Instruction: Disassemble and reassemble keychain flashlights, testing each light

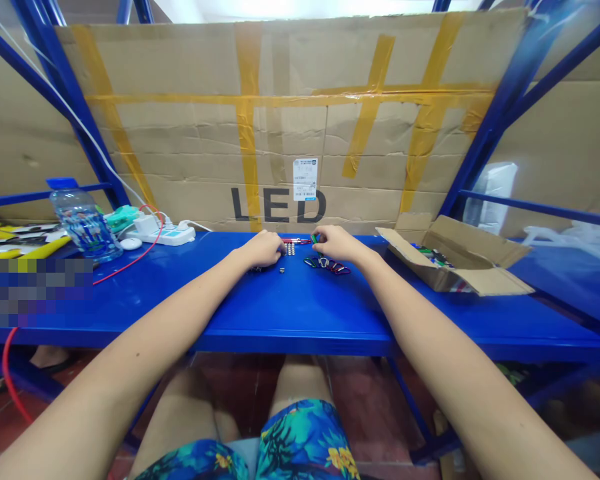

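Observation:
On the blue tabletop [280,307], my left hand [263,249] rests with its fingers curled beside rows of small silver metal pieces [291,249]. Whether its fingertips hold one of them is hidden. Dark small items [260,269] peek out beneath that hand, and a single silver piece [281,271] lies nearer to me. My right hand [336,243] pinches a small green piece [315,238], its exact shape partly covered by the fingers. Just below it lies a cluster of coloured carabiners [325,264], green, silver and purple-red. Behind the silver rows is a thin red-and-silver item [296,241].
An open cardboard box [473,272] with small coloured items stands at the right. Leftward are a water bottle [85,223], a white power strip [173,235] and a red cable [130,261]. A large taped cardboard sheet [195,153] closes off the back between blue posts.

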The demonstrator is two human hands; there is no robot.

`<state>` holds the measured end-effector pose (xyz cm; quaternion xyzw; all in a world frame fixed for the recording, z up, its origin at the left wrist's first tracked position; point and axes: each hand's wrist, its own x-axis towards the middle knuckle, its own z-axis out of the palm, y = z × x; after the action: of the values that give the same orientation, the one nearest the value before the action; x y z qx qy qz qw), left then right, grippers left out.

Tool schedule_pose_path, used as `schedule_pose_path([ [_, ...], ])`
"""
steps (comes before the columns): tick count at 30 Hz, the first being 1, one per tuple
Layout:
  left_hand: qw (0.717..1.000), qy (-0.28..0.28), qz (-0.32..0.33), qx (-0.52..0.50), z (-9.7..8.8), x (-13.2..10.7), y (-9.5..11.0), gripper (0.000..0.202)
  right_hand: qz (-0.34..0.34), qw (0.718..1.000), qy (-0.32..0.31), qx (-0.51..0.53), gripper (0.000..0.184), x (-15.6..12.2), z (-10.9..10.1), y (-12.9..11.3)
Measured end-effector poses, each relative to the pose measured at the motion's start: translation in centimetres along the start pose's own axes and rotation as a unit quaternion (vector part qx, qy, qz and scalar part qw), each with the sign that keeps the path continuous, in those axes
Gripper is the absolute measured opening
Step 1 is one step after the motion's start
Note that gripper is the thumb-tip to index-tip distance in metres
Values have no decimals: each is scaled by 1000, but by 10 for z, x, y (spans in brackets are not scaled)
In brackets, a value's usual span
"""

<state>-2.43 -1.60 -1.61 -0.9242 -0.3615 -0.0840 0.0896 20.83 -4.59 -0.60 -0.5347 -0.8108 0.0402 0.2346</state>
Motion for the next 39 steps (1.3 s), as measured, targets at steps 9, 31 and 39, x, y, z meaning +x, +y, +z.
schedule_pose_path([
  [9,998,-19,-36,-43,-9,-9,4,31,-18,999,12,34,25,1,2,1],
  [31,994,-86,-62,-16,-19,-11,15,17,-40,948,-110,295,8,-6,19,-28],
  [39,983,145,-6,-112,-18,-11,7,19,-8,936,-121,331,16,-8,22,-29],
])
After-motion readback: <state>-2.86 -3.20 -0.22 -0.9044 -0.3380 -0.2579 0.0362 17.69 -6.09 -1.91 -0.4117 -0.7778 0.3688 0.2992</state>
